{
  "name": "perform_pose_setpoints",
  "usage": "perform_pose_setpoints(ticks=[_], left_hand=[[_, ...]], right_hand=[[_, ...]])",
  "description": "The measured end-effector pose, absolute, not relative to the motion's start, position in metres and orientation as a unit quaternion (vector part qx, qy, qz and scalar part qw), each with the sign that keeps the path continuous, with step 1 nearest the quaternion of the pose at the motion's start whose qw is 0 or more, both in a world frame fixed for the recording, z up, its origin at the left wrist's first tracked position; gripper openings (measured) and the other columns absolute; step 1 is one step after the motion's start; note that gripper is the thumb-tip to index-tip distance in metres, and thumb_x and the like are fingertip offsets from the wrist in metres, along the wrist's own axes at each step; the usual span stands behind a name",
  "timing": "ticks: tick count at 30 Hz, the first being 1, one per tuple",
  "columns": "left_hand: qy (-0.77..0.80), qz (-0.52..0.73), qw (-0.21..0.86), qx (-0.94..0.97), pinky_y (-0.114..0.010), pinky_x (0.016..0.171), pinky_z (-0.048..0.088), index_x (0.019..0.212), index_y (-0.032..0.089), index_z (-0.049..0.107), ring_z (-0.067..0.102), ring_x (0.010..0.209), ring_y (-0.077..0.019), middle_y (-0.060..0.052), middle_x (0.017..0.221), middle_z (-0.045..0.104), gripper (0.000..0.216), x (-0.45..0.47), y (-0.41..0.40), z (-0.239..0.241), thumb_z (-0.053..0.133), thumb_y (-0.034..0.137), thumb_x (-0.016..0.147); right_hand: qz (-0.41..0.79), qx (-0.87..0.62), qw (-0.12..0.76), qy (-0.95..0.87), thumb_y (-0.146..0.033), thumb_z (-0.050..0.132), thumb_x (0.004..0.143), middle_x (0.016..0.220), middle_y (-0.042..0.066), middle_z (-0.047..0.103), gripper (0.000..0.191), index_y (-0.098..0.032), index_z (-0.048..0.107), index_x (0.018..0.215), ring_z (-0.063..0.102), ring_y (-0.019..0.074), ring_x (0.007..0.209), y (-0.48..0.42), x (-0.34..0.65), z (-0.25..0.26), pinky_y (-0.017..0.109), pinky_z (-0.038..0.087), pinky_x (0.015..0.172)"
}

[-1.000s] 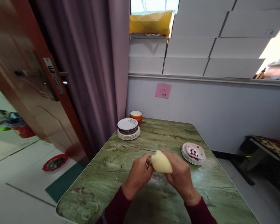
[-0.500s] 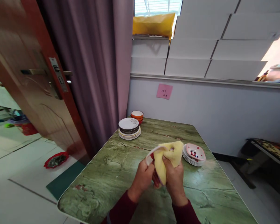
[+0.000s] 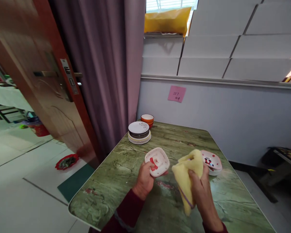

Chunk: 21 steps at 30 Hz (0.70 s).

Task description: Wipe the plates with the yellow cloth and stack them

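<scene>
My left hand point(image 3: 145, 181) grips a small square white bowl point(image 3: 161, 158) with a red picture inside, thumb over its rim. The bowl is tilted toward me above the table point(image 3: 111, 187). My right hand point(image 3: 201, 187) clutches a yellow cloth point(image 3: 188, 174) with a purple edge, which hangs down apart from the bowl. Just beyond the cloth, a pink-rimmed square dish point(image 3: 212, 159) with red dots rests on a stack of white plates point(image 3: 215, 171). The cloth and my right hand cover part of that stack.
At the table's far left corner stands a stack of round plates point(image 3: 139, 132), with orange bowls point(image 3: 147, 119) behind it. A purple curtain point(image 3: 106, 71) and a wooden door point(image 3: 55, 90) are on the left. A red tray point(image 3: 66, 161) lies on the floor.
My hands have moved apart. The cloth, wrapped around the bowl before, has come off it to the right in my right hand, and the bowl's inside now shows. The view has shifted slightly.
</scene>
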<state>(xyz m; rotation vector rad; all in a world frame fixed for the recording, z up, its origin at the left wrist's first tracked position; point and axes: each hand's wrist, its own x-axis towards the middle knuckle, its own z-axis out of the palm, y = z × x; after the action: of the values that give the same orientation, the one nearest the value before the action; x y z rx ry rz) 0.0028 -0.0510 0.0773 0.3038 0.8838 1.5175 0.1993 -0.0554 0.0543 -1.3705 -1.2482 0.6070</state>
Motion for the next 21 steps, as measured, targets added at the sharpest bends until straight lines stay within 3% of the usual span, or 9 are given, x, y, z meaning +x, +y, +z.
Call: perform_pose_setpoints(ticks=[3, 6, 9, 13, 17, 21], left_hand=[[0.401, 0.644, 0.633, 0.153, -0.037, 0.067, 0.060, 0.111, 0.016, 0.065, 0.072, 0.081, -0.0244, -0.008, 0.089, 0.075, 0.040, 0.004, -0.050, 0.078, 0.068, 0.038, 0.077], [0.397, 0.621, 0.630, 0.243, -0.037, 0.072, 0.058, 0.114, 0.016, 0.068, 0.071, 0.088, -0.0259, -0.011, 0.094, 0.076, 0.060, 0.004, -0.053, 0.080, 0.047, 0.066, 0.088], [0.438, 0.627, 0.535, 0.359, -0.035, 0.087, 0.054, 0.107, 0.016, 0.072, 0.067, 0.100, -0.0255, -0.011, 0.102, 0.075, 0.060, 0.005, -0.057, 0.083, 0.043, 0.066, 0.091], [0.467, 0.615, 0.442, 0.456, -0.033, 0.094, 0.048, 0.101, 0.018, 0.071, 0.064, 0.102, -0.0237, -0.010, 0.107, 0.072, 0.045, 0.010, -0.058, 0.081, 0.046, 0.055, 0.095], [0.492, 0.626, 0.392, 0.462, -0.032, 0.096, 0.046, 0.108, 0.018, 0.066, 0.062, 0.106, -0.0228, -0.010, 0.113, 0.069, 0.043, 0.012, -0.057, 0.075, 0.042, 0.052, 0.097], [0.494, 0.645, 0.430, 0.394, -0.033, 0.086, 0.051, 0.103, 0.018, 0.068, 0.064, 0.098, -0.0250, -0.011, 0.106, 0.071, 0.049, 0.010, -0.058, 0.078, 0.046, 0.060, 0.093]], right_hand=[[0.060, -0.498, 0.500, -0.706, -0.038, 0.058, 0.090, 0.131, 0.013, 0.057, 0.039, -0.022, 0.057, 0.126, 0.056, 0.0316, 0.117, -0.065, 0.190, 0.082, 0.047, 0.046, 0.097], [-0.091, -0.390, 0.406, -0.822, -0.022, 0.056, 0.093, 0.134, 0.010, 0.056, 0.042, -0.026, 0.054, 0.135, 0.052, 0.0290, 0.121, -0.068, 0.178, 0.096, 0.045, 0.042, 0.100], [-0.180, -0.313, 0.310, -0.880, -0.011, 0.053, 0.092, 0.129, 0.009, 0.062, 0.042, -0.024, 0.056, 0.133, 0.053, 0.0291, 0.116, -0.063, 0.164, 0.094, 0.044, 0.043, 0.095], [-0.228, -0.382, 0.243, -0.862, -0.011, 0.061, 0.086, 0.120, 0.012, 0.067, 0.038, -0.018, 0.060, 0.124, 0.058, 0.0300, 0.098, -0.056, 0.147, 0.080, 0.042, 0.046, 0.077], [-0.107, -0.486, 0.233, -0.836, -0.011, 0.063, 0.075, 0.104, 0.013, 0.069, 0.042, -0.015, 0.064, 0.116, 0.061, 0.0279, 0.084, -0.059, 0.135, 0.080, 0.038, 0.047, 0.070], [0.234, -0.431, 0.265, -0.830, -0.013, 0.053, 0.069, 0.089, 0.006, 0.071, 0.031, -0.020, 0.070, 0.094, 0.065, 0.0222, 0.080, -0.061, 0.146, 0.105, 0.029, 0.049, 0.069]])
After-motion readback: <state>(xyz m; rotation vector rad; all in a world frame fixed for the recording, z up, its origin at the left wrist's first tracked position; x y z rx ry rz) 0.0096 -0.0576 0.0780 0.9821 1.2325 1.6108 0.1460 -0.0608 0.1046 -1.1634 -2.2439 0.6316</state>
